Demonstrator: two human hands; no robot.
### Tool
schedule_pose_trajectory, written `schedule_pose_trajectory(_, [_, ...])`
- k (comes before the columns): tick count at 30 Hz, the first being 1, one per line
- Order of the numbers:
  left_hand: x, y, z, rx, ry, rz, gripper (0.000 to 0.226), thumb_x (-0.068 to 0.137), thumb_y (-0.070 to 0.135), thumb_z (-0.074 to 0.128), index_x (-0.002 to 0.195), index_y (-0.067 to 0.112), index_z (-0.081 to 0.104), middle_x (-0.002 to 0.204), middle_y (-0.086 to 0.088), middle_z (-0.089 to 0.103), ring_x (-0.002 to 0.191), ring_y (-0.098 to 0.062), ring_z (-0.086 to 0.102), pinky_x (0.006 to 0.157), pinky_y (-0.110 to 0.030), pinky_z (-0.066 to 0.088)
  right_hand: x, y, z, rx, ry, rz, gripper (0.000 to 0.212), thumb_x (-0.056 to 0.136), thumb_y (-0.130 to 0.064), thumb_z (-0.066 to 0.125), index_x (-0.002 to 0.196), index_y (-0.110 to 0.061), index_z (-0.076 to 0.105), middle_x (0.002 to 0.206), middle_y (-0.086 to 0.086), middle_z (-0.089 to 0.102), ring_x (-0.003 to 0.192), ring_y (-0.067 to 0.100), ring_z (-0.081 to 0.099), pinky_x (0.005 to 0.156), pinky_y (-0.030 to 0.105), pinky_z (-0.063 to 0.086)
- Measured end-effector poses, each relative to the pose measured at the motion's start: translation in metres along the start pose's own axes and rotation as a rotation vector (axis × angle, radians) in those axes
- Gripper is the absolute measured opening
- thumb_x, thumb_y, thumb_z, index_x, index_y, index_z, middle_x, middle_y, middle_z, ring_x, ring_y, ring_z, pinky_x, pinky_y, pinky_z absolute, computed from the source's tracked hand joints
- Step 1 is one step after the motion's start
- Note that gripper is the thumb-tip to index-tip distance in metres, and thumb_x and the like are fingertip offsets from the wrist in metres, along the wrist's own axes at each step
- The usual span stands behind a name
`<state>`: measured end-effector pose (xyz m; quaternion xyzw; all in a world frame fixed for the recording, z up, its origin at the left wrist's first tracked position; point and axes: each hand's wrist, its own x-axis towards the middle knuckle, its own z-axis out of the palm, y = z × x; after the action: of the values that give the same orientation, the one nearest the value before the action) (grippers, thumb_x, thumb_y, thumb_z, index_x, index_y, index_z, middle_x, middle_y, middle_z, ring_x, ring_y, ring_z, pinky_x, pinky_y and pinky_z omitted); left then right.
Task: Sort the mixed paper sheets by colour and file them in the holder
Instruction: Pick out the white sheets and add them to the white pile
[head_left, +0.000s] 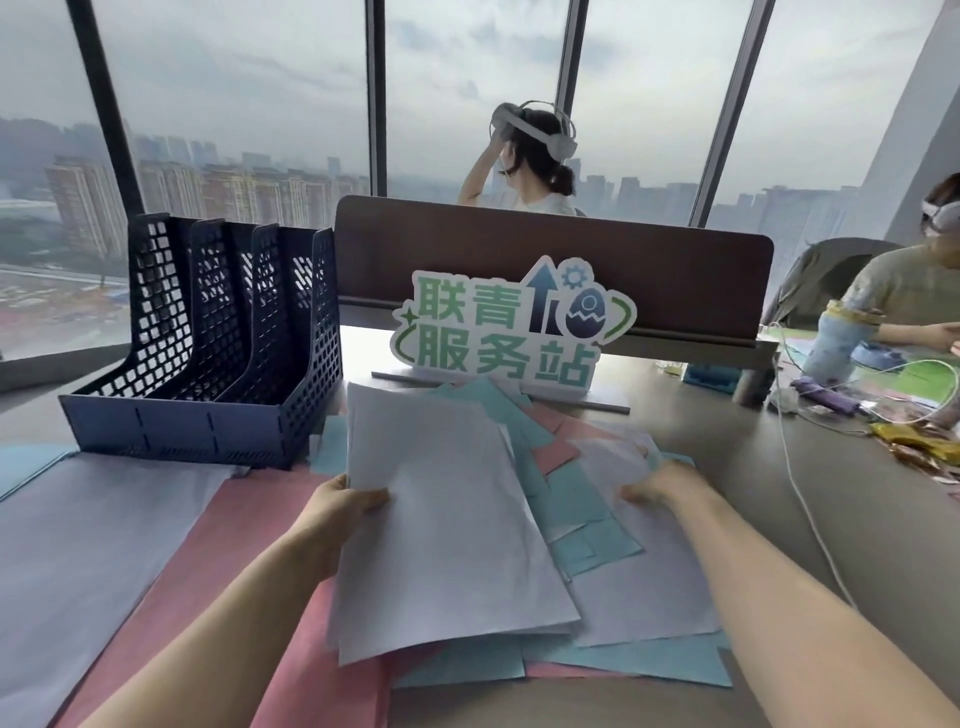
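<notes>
Plainly, thin and limp stock is being dealt with. A sheaf of white sheets (447, 525) is held above the mixed pile (571, 519) of blue, pink and white paper that lies fanned out over the middle of the table (779, 493), toward its near edge. The left hand (337, 512) grips the sheaf at its left edge, thumb on top and the fingers curled underneath, out of sight. The right hand (657, 488) rests on a crumpled white sheet (613, 460) in the pile's right side; whether its fingers are pinching that sheet or only pressing it cannot be told, since they are largely hidden by the paper.

Such paper is judged light, floppy and slippery sheet on sheet, so a loose sheaf can be expected to sag at the free corner and to slide apart if tilted. It is best taken at a long edge with thumb above and fingers below, squared with the other hand, and lowered edge-first. Creases and torn corners are the likely damage.

The dark blue holder (208, 374) stands at the table's far left, its slots showing no paper. Sorted layers of white paper (93, 545) and pink paper (234, 545) lie spread along the left, before the holder.
</notes>
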<state>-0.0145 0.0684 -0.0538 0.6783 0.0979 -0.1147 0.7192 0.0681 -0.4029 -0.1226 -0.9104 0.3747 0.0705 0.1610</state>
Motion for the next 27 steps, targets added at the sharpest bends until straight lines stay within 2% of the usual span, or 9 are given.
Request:
schedule_pose_trajectory(5, [0.002, -0.001, -0.001, -0.013, 0.004, -0.002, 0.013, 0.088, -0.005, 0.062, 0.097, 0.003, 0.06, 0.084, -0.022, 0.068, 0.059, -0.028, 0.065, 0.059, -0.037, 0.058, -0.12, -0.018, -0.04, 0.121, 0.048, 0.006, 0.073, 0.061, -0.034, 0.084, 0.127, -0.015, 0.058, 0.111, 0.009, 0.064, 0.1, 0.029, 0.064, 0.089, 0.039, 0.054])
schedule_pose_trajectory(8, [0.005, -0.002, -0.002, -0.017, 0.006, -0.006, 0.013, 0.088, -0.005, 0.061, 0.098, 0.002, 0.059, 0.083, -0.022, 0.067, 0.055, -0.027, 0.065, 0.057, -0.036, 0.058, -0.133, -0.019, -0.044, 0.115, 0.045, -0.02, 0.062, 0.073, -0.028, 0.08, 0.126, -0.007, 0.057, 0.119, 0.012, 0.064, 0.104, 0.028, 0.064, 0.078, 0.029, 0.051])
schedule_pose_trajectory(11, [0.005, -0.003, -0.002, -0.012, 0.009, -0.01, 0.013, 0.088, -0.004, 0.062, 0.099, 0.002, 0.06, 0.086, -0.023, 0.068, 0.061, -0.029, 0.065, 0.062, -0.039, 0.058, -0.139, -0.017, -0.048, 0.13, 0.114, -0.034, 0.046, 0.082, -0.019, 0.069, 0.124, -0.001, 0.059, 0.117, 0.015, 0.064, 0.103, 0.03, 0.064, 0.071, 0.027, 0.047])
schedule_pose_trajectory(13, [0.005, -0.002, -0.001, -0.014, 0.013, -0.013, 0.012, 0.088, -0.004, 0.062, 0.098, 0.004, 0.06, 0.087, -0.022, 0.068, 0.064, -0.031, 0.065, 0.066, -0.04, 0.058, -0.146, -0.016, -0.054, 0.15, 0.241, -0.086, 0.036, 0.088, -0.015, 0.058, 0.122, -0.004, 0.062, 0.112, 0.016, 0.065, 0.1, 0.034, 0.063, 0.072, 0.029, 0.048])
schedule_pose_trajectory(16, [0.006, -0.003, 0.0, -0.025, 0.021, -0.019, 0.013, 0.089, -0.004, 0.06, 0.098, 0.005, 0.06, 0.09, -0.021, 0.069, 0.07, -0.033, 0.066, 0.066, -0.042, 0.059, -0.163, -0.02, -0.072, 0.19, 0.622, -0.257, 0.022, 0.098, -0.018, 0.046, 0.114, -0.01, 0.061, 0.106, 0.02, 0.068, 0.095, 0.039, 0.063, 0.07, 0.034, 0.041])
schedule_pose_trajectory(18, [0.005, -0.002, 0.001, -0.03, 0.031, -0.018, 0.013, 0.09, -0.005, 0.059, 0.098, 0.005, 0.06, 0.09, -0.021, 0.069, 0.071, -0.034, 0.066, 0.062, -0.041, 0.059, -0.181, -0.03, -0.091, 0.208, 0.869, -0.38, 0.016, 0.101, -0.019, 0.044, 0.104, -0.011, 0.058, 0.096, 0.019, 0.069, 0.085, 0.039, 0.064, 0.064, 0.034, 0.038])
schedule_pose_trajectory(21, [0.005, -0.002, 0.001, -0.047, 0.022, -0.023, 0.015, 0.091, -0.006, 0.056, 0.101, 0.004, 0.06, 0.095, -0.022, 0.069, 0.077, -0.036, 0.067, 0.075, -0.048, 0.057, -0.207, -0.049, -0.12, 0.29, 1.074, -0.616, 0.018, 0.102, -0.019, 0.045, 0.101, -0.01, 0.06, 0.099, 0.013, 0.069, 0.081, 0.04, 0.065, 0.061, 0.034, 0.034])
schedule_pose_trajectory(24, [0.003, -0.002, -0.002, -0.075, 0.008, -0.046, 0.015, 0.093, -0.005, 0.052, 0.104, 0.004, 0.059, 0.098, -0.023, 0.069, 0.082, -0.038, 0.067, 0.075, -0.048, 0.057, -0.235, -0.072, -0.15, 0.485, 1.096, -0.734, 0.02, 0.099, -0.019, 0.047, 0.104, -0.01, 0.064, 0.1, 0.013, 0.071, 0.085, 0.037, 0.064, 0.063, 0.034, 0.035])
schedule_pose_trajectory(27, [0.001, 0.0, -0.004, -0.1, 0.004, -0.056, 0.013, 0.094, -0.002, 0.051, 0.103, 0.005, 0.058, 0.1, -0.025, 0.068, 0.086, -0.04, 0.066, 0.08, -0.051, 0.055, -0.24, -0.094, -0.158, 0.643, 0.927, -0.714, 0.018, 0.091, -0.017, 0.045, 0.087, -0.009, 0.061, 0.088, 0.014, 0.069, 0.077, 0.032, 0.055, 0.062, 0.032, 0.031])
